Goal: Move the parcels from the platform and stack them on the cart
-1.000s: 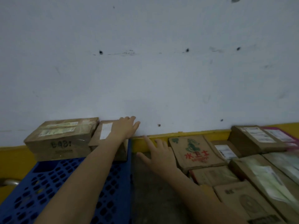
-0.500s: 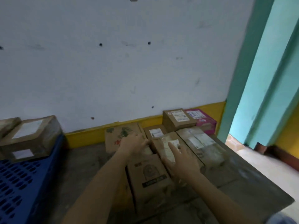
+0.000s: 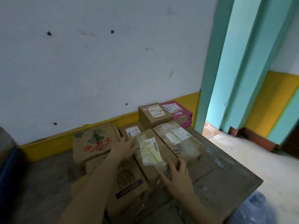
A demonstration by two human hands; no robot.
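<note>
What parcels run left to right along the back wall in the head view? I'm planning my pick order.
Box with red characters and green print → small brown box with white label → taller brown box → pink box.

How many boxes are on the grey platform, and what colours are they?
Brown cardboard boxes: 7, including the taped long brown box between the left hand and right hand, and the brown box with red and green print.
Pink printed box: 1.
Total: 8 boxes that I can see.
</note>
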